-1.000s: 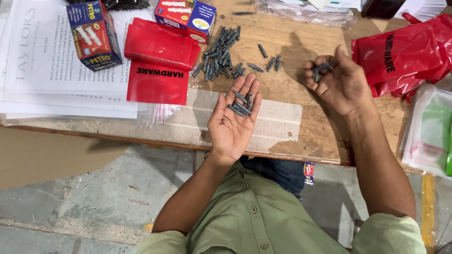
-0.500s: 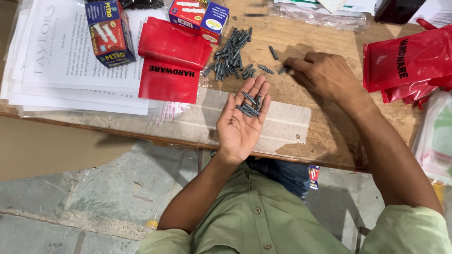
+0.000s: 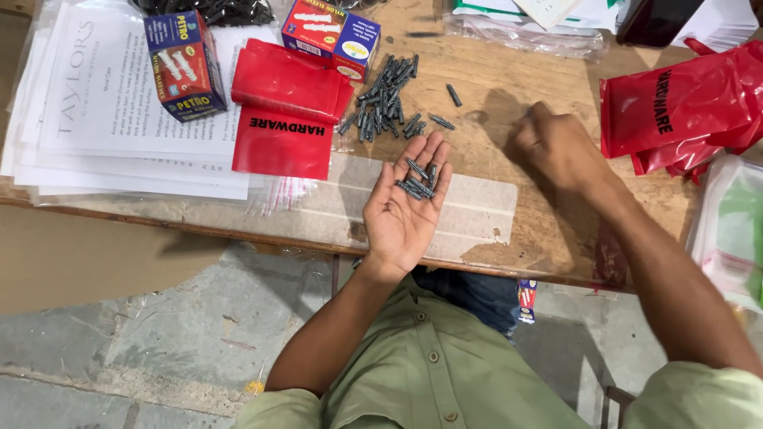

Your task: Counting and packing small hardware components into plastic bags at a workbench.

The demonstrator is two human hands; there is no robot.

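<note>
— Left hand [image 3: 405,202]?
— Palm up, fingers [image 3: 433,155] spread flat and apart. A small heap of grey wall plugs [image 3: 416,179] resting across them, cupped loosely, not clamped.
— And the right hand [image 3: 556,147]?
— Knuckles up, blurred, low over the wooden table [image 3: 509,95]. Fingers curled under and hidden; together or apart, cannot tell. Nothing seen in the grip.
— Further out?
— Just beyond the left fingertips, a loose pile of grey plugs [image 3: 385,99] on the wood, with a few strays [image 3: 453,95] between pile and right hand. Left of the pile, flat red bags [image 3: 282,131]. Behind, a red-and-blue carton [image 3: 330,36]; another blue carton [image 3: 184,65] upright on a stack of printed sheets [image 3: 103,135]. Far right, crumpled red bags [image 3: 675,107] near the right wrist.
</note>
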